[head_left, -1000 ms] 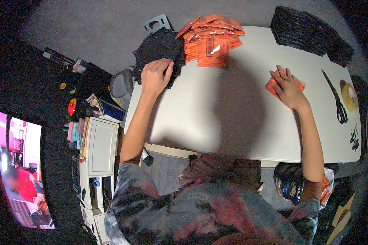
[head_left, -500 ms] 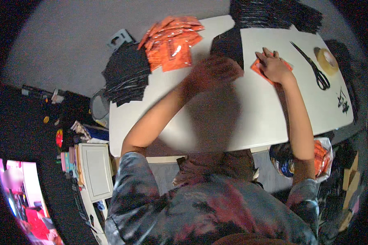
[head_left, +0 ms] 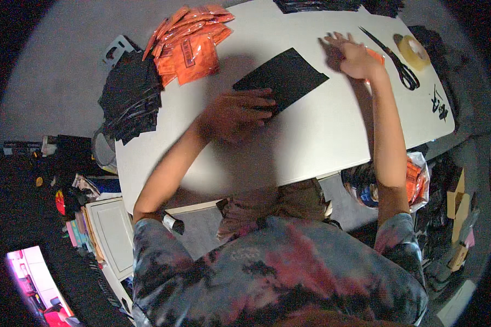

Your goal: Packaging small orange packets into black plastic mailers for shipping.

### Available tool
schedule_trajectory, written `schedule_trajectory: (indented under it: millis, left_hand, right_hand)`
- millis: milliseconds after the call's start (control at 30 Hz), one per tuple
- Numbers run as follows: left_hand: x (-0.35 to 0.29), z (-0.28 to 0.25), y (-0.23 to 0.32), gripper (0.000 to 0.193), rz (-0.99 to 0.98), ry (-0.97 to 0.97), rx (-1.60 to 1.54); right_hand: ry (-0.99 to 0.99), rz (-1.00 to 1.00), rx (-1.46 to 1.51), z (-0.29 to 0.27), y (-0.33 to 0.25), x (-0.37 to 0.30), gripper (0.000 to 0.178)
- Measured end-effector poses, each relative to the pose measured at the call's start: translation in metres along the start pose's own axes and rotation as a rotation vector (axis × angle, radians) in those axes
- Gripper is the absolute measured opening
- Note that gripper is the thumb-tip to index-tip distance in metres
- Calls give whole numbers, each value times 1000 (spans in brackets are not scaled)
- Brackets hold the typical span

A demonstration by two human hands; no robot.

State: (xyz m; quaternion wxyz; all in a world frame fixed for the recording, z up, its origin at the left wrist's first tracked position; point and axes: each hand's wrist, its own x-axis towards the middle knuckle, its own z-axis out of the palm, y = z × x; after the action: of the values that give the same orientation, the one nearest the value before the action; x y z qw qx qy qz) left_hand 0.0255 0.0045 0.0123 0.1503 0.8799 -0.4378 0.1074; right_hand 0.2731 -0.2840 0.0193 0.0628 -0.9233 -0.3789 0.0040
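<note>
Head view. Two bare hands were shown. One flat black piece (head_left: 283, 79) was laid on the table, reached at its near left edge by the extended fingers of the left hand (head_left: 237, 111); whether that edge was pinched could not be told. The right hand (head_left: 354, 57) was held open, fingers spread, with one orange packet (head_left: 375, 56) partly hidden behind it. One black stack (head_left: 128, 92) and one heap of orange packets (head_left: 188, 46) were seen to the left of and beyond the left hand, their layers too overlapped to be counted. One pair of scissors (head_left: 394, 59), one roll of tape (head_left: 407, 50) and several black scraps (head_left: 441, 106) were placed right of the right hand.

Compared with half a second earlier, the black piece had been brought nearer the body, and the right hand's fingers had been shifted leftward past the packet.

The white table (head_left: 333, 131) was darkened by a shadow around the left hand. A white cabinet (head_left: 110, 231) and a lit screen (head_left: 35, 278) were visible lower left of that hand.
</note>
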Motion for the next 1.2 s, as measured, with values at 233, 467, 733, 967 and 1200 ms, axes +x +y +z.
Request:
schedule_trajectory:
  millis: [233,467,733,967,1200]
  left_hand:
    - [21,32,36,63,-671,293,209]
    - [12,60,32,96,-780,219,321]
    - [4,46,35,109,-864,103,373]
    - [14,39,43,116,-977,-34,381]
    - [3,46,35,118,-920,105,373]
  right_hand:
    - [117,-633,198,20,-137,-20,62]
    - [82,-685,45,39,-143,-28,70]
    - [2,-578,-4,32,-149,-30,81]
    - [94,-431,-132,33,-104,-16,95]
    - [110,-408,-140,36,-98,-13,104]
